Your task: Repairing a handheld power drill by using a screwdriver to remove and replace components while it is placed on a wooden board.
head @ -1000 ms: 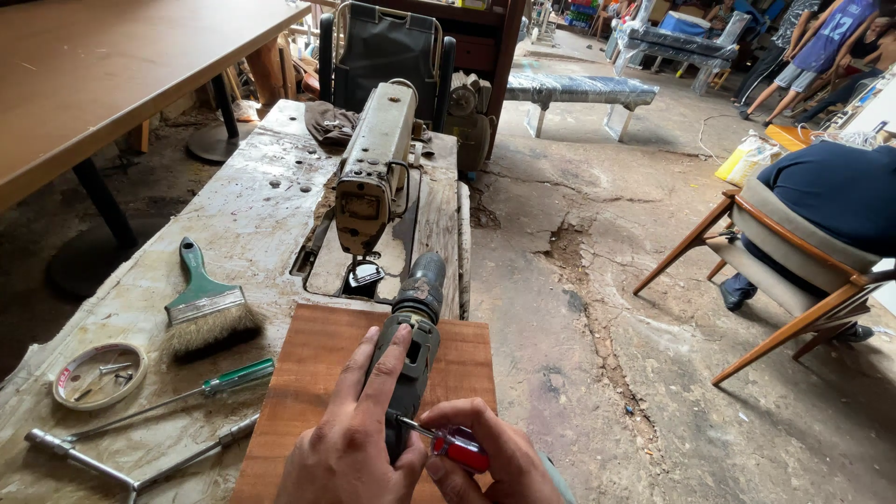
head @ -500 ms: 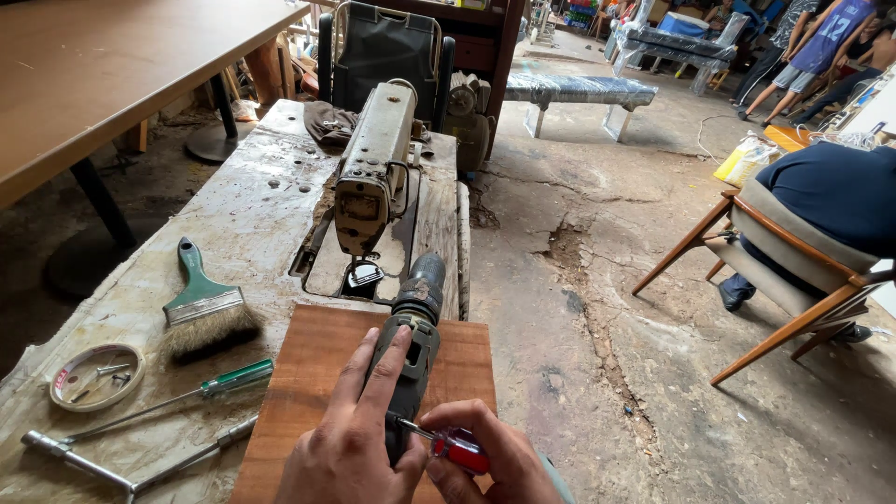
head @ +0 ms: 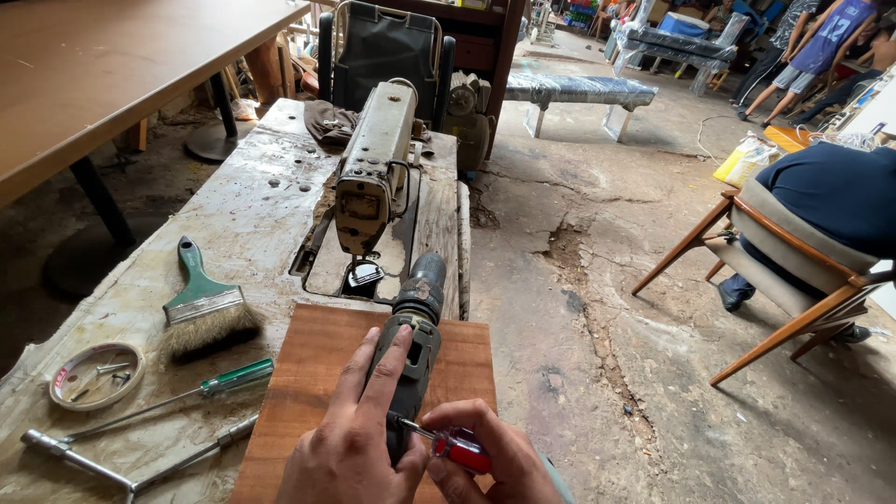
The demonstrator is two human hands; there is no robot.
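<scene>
A dark power drill (head: pixel 413 338) lies on a brown wooden board (head: pixel 322 373) at the near edge of the worn workbench (head: pixel 233 215). My left hand (head: pixel 350 443) presses down on the drill's body, fingers spread along it. My right hand (head: pixel 499 462) grips a small red-handled screwdriver (head: pixel 455 446), whose tip touches the side of the drill near its rear. An old sewing machine (head: pixel 373 173) stands on the bench just beyond the drill's chuck.
Left of the board lie a green-handled brush (head: pixel 203 303), a green-handled screwdriver (head: pixel 187 392), a metal wrench (head: pixel 103 467) and a round tin of small parts (head: pixel 96 375). A person sits in a wooden chair (head: pixel 803 271) at right. A long table (head: pixel 84 65) stands at left.
</scene>
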